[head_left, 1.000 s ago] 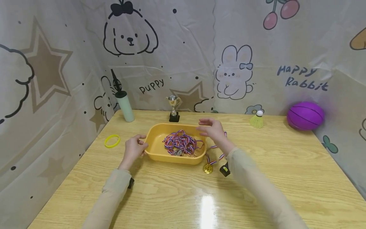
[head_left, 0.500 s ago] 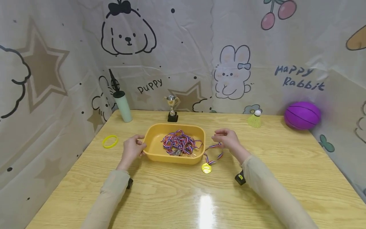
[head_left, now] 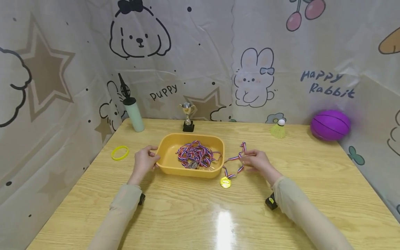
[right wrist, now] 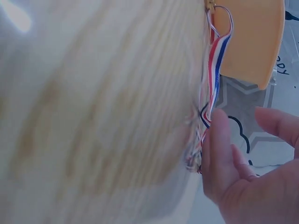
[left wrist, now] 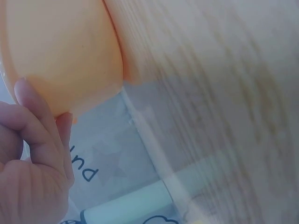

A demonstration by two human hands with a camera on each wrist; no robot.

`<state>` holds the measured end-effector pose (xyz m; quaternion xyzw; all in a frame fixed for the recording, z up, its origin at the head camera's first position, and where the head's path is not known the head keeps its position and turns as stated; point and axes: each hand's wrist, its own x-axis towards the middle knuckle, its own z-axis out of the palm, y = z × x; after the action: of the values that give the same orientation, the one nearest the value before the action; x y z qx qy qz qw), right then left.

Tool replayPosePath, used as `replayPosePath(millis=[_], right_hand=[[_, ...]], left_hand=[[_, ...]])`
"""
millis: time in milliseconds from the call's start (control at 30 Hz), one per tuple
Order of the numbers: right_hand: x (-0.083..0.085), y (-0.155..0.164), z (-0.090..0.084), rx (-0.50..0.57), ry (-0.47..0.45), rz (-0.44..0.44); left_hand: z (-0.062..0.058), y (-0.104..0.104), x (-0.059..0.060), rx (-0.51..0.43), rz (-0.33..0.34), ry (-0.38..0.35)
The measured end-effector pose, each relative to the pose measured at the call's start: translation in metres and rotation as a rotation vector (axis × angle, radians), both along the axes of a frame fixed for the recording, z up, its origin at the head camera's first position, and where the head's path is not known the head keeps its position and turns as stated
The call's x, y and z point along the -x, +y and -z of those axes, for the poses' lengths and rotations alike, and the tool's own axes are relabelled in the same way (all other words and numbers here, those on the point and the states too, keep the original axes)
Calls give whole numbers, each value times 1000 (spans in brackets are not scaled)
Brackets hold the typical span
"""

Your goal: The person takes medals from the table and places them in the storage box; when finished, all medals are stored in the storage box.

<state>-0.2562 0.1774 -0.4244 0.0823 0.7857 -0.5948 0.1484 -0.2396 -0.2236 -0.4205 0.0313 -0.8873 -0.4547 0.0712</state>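
A yellow plastic tub (head_left: pixel 187 172) sits on the table, holding a tangle of striped red, white and blue ribbons (head_left: pixel 197 152) with a silver medal (head_left: pixel 193 165) among them. My left hand (head_left: pixel 144 162) grips the tub's left end at the rim; in the left wrist view its fingers (left wrist: pixel 35 105) lie against the tub's wall. To the tub's right, a gold medal (head_left: pixel 225 182) lies on the table with its striped ribbon (right wrist: pixel 216 65) loosely spread. My right hand (head_left: pixel 258 161) is beside that ribbon, fingertips at it, the thumb standing apart from the fingers in the right wrist view.
Behind the tub stands a small trophy cup (head_left: pixel 188 118). A green hand pump (head_left: pixel 134 114) is at the back left, near a yellow wristband (head_left: pixel 120 152). At the back right are a yellow shuttlecock (head_left: pixel 278 129) and a purple ball (head_left: pixel 330 125). A patterned curtain (head_left: pixel 200 62) borders the table.
My right hand has moved from over the tub's right end to the right and down beside the gold medal's ribbon. My left hand has stayed at the tub's left end.
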Motion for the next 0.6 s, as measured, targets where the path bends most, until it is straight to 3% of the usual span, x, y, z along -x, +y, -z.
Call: replayPosePath(millis=[600], right_hand=[[-13, -37, 7, -81, 35, -110]], left_hand=[[-1, 1, -2, 0, 3, -3]])
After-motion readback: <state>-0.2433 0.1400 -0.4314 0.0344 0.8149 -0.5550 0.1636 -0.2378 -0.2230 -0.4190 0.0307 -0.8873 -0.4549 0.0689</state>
